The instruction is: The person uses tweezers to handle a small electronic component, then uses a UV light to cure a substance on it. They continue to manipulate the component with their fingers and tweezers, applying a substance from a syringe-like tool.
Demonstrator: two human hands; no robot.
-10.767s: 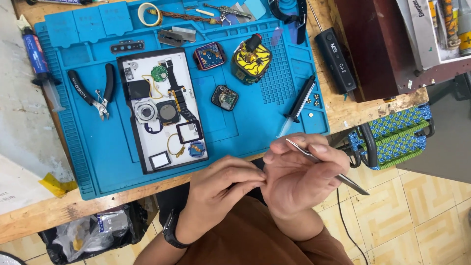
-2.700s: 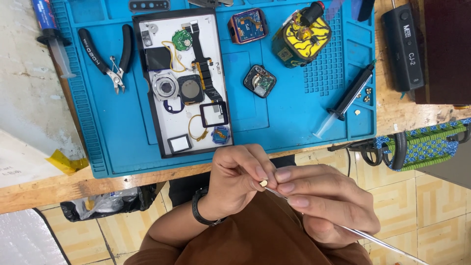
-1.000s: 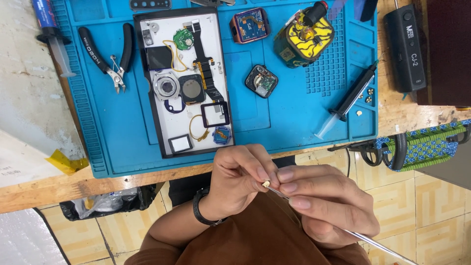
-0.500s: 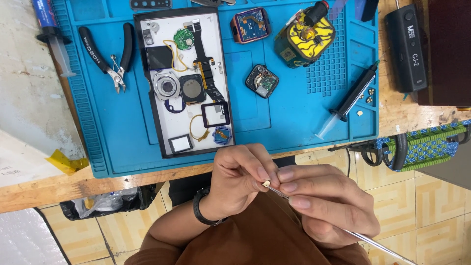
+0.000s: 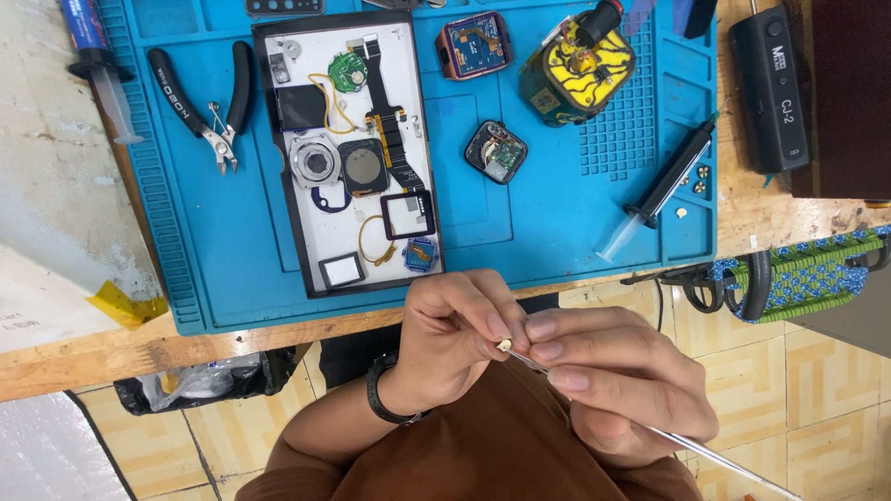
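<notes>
blue mat (image 5: 232, 250) covers the wooden bench above my lap, a white tray (image 5: 311, 237) of small watch parts on it. below its edge my left hand (image 5: 455, 339) pinches a tiny pale part (image 5: 504, 345) between thumb and forefinger – fingertips closed on it. my right hand (image 5: 617, 385) grips slim metal tweezers (image 5: 650, 429), fingers curled shut round them – their tip touching the part.

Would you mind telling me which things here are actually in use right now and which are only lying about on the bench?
In use:
- left hand, pinching a small pale part
- right hand, holding metal tweezers with the tips at that part

Lying about:
- pliers
- tray of watch parts
- open watch body
- yellow block
- syringe
- blue mat
</notes>
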